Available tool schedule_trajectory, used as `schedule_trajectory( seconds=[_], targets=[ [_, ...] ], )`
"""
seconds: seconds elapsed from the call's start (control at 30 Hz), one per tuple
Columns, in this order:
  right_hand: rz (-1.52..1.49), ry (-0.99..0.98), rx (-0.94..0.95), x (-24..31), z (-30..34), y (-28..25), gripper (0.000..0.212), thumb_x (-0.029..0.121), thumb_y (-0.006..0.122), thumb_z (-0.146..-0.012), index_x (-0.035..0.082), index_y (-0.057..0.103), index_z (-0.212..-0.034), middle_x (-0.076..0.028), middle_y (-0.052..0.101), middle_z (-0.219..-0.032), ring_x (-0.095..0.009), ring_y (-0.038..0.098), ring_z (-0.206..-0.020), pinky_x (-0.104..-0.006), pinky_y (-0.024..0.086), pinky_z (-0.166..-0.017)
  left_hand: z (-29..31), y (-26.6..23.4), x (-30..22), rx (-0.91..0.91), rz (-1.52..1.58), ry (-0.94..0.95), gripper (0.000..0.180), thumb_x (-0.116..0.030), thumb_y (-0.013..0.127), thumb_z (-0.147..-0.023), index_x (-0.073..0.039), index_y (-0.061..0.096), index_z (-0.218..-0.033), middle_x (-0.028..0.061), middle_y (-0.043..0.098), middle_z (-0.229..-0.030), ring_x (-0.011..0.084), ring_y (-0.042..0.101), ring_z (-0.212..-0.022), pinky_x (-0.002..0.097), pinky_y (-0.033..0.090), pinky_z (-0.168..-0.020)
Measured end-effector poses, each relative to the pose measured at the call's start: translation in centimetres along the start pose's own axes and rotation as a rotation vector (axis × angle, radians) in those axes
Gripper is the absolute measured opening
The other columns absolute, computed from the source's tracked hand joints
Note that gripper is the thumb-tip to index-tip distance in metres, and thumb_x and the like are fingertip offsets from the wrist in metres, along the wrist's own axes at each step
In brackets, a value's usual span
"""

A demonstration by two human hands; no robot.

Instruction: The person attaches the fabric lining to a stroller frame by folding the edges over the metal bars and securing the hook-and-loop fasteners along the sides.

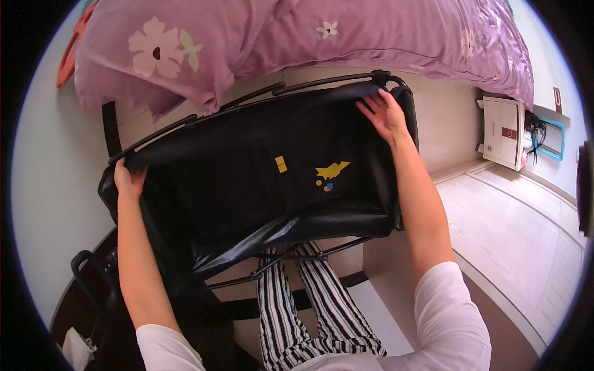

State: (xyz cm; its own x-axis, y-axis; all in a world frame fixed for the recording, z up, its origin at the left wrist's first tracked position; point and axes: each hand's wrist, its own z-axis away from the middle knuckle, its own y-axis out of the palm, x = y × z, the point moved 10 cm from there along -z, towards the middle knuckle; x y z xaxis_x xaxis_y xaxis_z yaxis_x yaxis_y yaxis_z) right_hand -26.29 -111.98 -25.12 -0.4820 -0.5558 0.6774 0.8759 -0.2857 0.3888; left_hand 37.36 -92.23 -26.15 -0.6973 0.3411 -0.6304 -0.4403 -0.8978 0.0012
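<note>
A black folding wagon (235,154) with a fabric liner and thin black frame bars stands before me, its inside facing up. At its left end my left hand (129,180) is closed over the fabric rim, with the fingers inside. Near the far right corner my right hand (385,116) holds the rim, its thumb at the edge and its fingers stretched against the inner fabric. On the liner's floor lie a yellow two-part rectangle (281,164), a jagged yellow piece (332,170), and several small round and square bits, one of them blue (330,185).
Behind the wagon, a bed with purple flowered bedding (260,43) reaches across the back. A small white cabinet (502,133) stands at right, with a blue-framed item (554,139) beside it. A dark chair-like piece (93,278) is at lower left. My striped trouser legs (322,297) are close to the near side.
</note>
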Motion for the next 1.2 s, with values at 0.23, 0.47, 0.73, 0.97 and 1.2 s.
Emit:
schedule_trajectory(
  seconds=[0.23, 0.47, 0.73, 0.97, 1.2],
  targets=[
    [0.32, 0.255, 0.019, -5.5, 0.6, 6.6, 0.031, 0.019, 0.055, -0.084, -0.001, 0.052, -0.107, -0.016, 0.058, -0.102, -0.034, 0.06, -0.092, -0.0465, 0.053, -0.079, 6.7, 7.1, 8.2, 0.379, -0.119, -0.384, 0.041, -0.025, 0.052, -0.087, 0.002, 0.043, -0.116, 0.022, 0.046, -0.121, 0.0337, 0.048, -0.112, 0.046, 0.037, -0.099],
    [-0.054, 0.005, 0.034, -2.2, -0.8, 6.4, 0.035, 0.014, 0.051, -0.083, -0.007, 0.046, -0.111, -0.021, 0.054, -0.112, -0.035, 0.054, -0.106, -0.0464, 0.043, -0.095, 6.0, 9.6, 4.3, 0.285, 0.096, -0.015, 0.038, -0.012, 0.04, -0.092, 0.006, 0.031, -0.125, 0.0214, 0.042, -0.123, 0.0328, 0.046, -0.114, 0.0427, 0.041, -0.1],
    [0.806, 0.259, 0.274, -10.2, 2.7, 3.5, 0.061, 0.008, 0.049, -0.075, 0.007, 0.034, -0.135, -0.017, 0.05, -0.124, -0.03, 0.047, -0.118, -0.0392, 0.039, -0.098, 8.6, 10.9, 8.3, 0.829, 0.062, -0.128, 0.014, -0.001, 0.048, -0.079, 0.006, 0.059, -0.082, 0.0146, 0.061, -0.098, 0.03, 0.051, -0.107, 0.0451, 0.033, -0.105],
    [2.101, 0.122, 0.37, -22.5, 7.7, -6.9, 0.064, 0.022, 0.058, -0.077, 0.027, 0.035, -0.136, -0.009, 0.029, -0.144, -0.027, 0.031, -0.13, -0.0483, 0.03, -0.102, 9.7, 10.1, 17.2, 0.64, -0.514, -0.081, 0.041, -0.026, 0.049, -0.091, 0.001, 0.045, -0.12, 0.016, 0.054, -0.117, 0.0269, 0.052, -0.111, 0.0388, 0.042, -0.095],
    [1.842, 0.251, 0.808, -26.0, 17.6, -2.2, 0.054, 0.049, 0.049, -0.085, 0.004, 0.057, -0.114, -0.015, 0.049, -0.124, -0.03, 0.045, -0.116, -0.0491, 0.034, -0.097, 22.1, 1.8, 29.9, 1.217, -1.316, -0.299, 0.061, -0.048, 0.057, -0.083, -0.005, 0.048, -0.124, 0.0152, 0.051, -0.124, 0.0256, 0.05, -0.113, 0.0363, 0.04, -0.095]
  ],
)
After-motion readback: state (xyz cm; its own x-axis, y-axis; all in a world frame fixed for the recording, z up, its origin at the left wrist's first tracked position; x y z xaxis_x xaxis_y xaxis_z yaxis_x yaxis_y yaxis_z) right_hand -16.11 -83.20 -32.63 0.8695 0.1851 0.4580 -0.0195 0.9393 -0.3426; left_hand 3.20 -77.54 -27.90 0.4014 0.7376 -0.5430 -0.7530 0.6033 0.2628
